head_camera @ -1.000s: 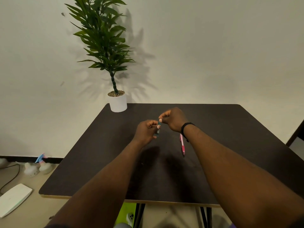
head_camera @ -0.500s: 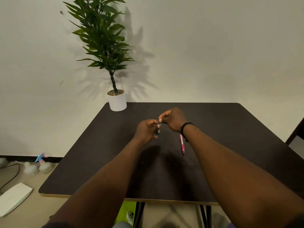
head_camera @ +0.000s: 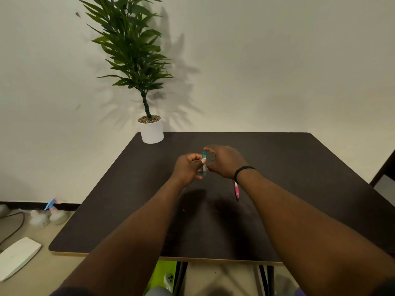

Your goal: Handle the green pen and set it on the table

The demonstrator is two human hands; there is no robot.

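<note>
Both hands meet above the middle of the dark table. My left hand pinches a small teal and white stick-like object between thumb and fingers, holding it upright. My right hand, with a black band on its wrist, curls its fingers round the object's upper end from the right. Much of the object is hidden by the fingers. A pink pen lies on the table just under my right wrist, partly covered by the forearm.
A potted plant in a white pot stands at the table's back left corner against the wall. On the floor to the left lie a white flat device, cables and small white items. A dark chair edge shows at the right.
The hands have shifted slightly; the teal object now stands more visible between them, and my right hand's fingers have opened a little round its top.
</note>
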